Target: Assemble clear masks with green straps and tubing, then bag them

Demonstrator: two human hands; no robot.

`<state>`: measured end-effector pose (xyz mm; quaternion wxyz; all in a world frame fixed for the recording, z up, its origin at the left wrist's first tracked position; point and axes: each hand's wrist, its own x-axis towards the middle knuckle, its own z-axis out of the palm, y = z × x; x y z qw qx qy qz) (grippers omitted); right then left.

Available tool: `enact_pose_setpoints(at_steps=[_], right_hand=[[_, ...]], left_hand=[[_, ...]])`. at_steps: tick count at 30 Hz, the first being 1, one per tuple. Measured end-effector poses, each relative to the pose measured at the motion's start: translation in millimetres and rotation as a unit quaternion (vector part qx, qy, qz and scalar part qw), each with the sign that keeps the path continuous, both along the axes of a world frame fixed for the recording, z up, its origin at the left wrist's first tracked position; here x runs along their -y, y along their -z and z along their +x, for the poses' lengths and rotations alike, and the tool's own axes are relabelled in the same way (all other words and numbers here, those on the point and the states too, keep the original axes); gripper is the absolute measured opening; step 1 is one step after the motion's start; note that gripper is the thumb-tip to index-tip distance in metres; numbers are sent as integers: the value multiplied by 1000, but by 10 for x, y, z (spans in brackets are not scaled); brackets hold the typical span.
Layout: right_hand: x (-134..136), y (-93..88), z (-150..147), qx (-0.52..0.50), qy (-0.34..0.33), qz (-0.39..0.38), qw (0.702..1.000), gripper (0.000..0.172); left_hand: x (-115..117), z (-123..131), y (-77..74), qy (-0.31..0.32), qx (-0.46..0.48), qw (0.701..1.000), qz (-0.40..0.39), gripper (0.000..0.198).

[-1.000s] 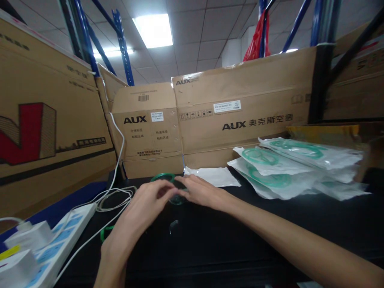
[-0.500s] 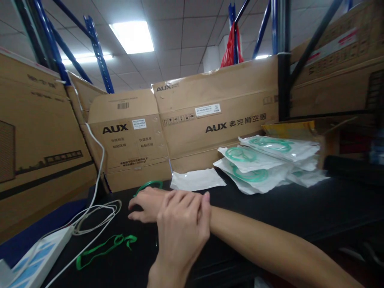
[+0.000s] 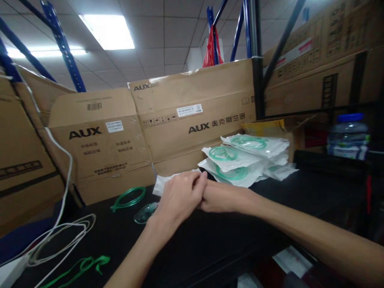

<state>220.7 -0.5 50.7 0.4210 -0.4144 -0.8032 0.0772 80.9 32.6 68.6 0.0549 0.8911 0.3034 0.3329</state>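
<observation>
Over the black tabletop (image 3: 192,248), my left hand (image 3: 180,196) is wrapped over the fingers of my right hand (image 3: 220,198). The right hand's fingers are hidden beneath it, so their pose does not show. To the left of the hands lie a coil of green tubing (image 3: 124,205) and a clear plastic piece (image 3: 145,213), partly covered by my left hand. Just behind the hands is a flat white packet (image 3: 159,186). A pile of white and clear packets (image 3: 249,172) holding coiled green tubing sits to the right behind them.
A green strap (image 3: 87,262) and looped white cable (image 3: 70,234) lie at front left, beside a white power strip (image 3: 13,272). Cardboard panels (image 3: 180,140) stand along the back. A blue-lidded jar (image 3: 349,138) and dark rack posts (image 3: 258,88) are on the right.
My left hand has slid from the right wrist to the right hand's fingers as the right hand drew back rightward. The view has turned right, uncovering the green coil and clear piece.
</observation>
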Motion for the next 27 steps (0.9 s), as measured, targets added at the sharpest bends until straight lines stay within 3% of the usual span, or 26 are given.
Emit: enact_pose_setpoints(at_steps=[2,5,7,10,13,19,27], right_hand=[[219,54,396,82,-12,-44,996,22],[554,215,862,46,109,-88,989,31],[723,373,1060,13,139,-122,983,37],[849,620,1180,-9,184,-133,974,42],[861,774,1125,-15,202,-92,975,33],[796,798,898,-16,142,-66,988,31],[786,790,810,-61,142,-54,987,27]], left_hand=[[-189,127,-22,22,60,990,-126,30],[-498,431,41,44,88,968,-232,33],[-670,688,108,55,106,941,-318,38],[-841,1090,188,71,148,892,-422,43],[-946,1454,233,75,197,848,-486,37],[-1052,1863,254,79,296,793,-527,34],[-998,1729,79,99,348,797,-484,30]])
